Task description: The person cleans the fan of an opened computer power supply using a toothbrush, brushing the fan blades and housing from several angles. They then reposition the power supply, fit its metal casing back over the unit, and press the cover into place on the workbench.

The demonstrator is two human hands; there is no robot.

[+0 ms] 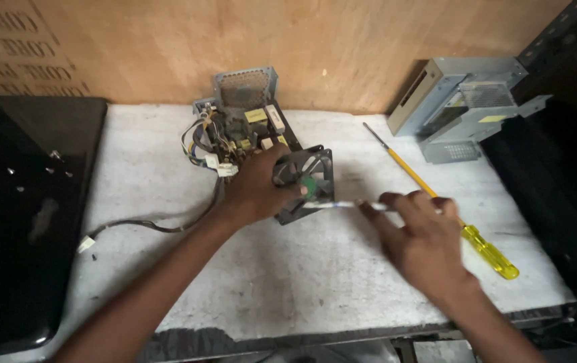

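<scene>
Right now, grip first, then outward.

Left hand: the left hand [256,187] is clasped over the black cooling fan [307,183], thumb on its front face, fingers wrapped round its left edge.

Right hand: the right hand [423,236] grasps a thin pale tool [342,205], blurred, between its fingertips; I cannot tell what kind of tool it is. Its tip lies against the lower front of the fan, just beside the left thumb.

Fan: it stands tilted on edge near the middle of the grey worktop [288,282], touching the front of the opened power supply [241,128].

Power supply: its circuit board with yellow and white parts is exposed; a perforated metal wall stands upright at its back, close to the plywood backing [329,47].

Cable bundle: a bundle of wires [198,144] loops out at the supply's left side, and one dark lead [147,225] runs left across the worktop to a small white plug.

Screwdriver: a long screwdriver with a clear yellow handle [490,252] lies on the worktop diagonally, partly under the right hand.

Metal casing: a grey sheet-metal casing [463,97] sits at the worktop's far right corner, well apart from the fan.

Left of the worktop: a glossy black panel [20,222] with a few small screws [53,156] lying on it.
</scene>
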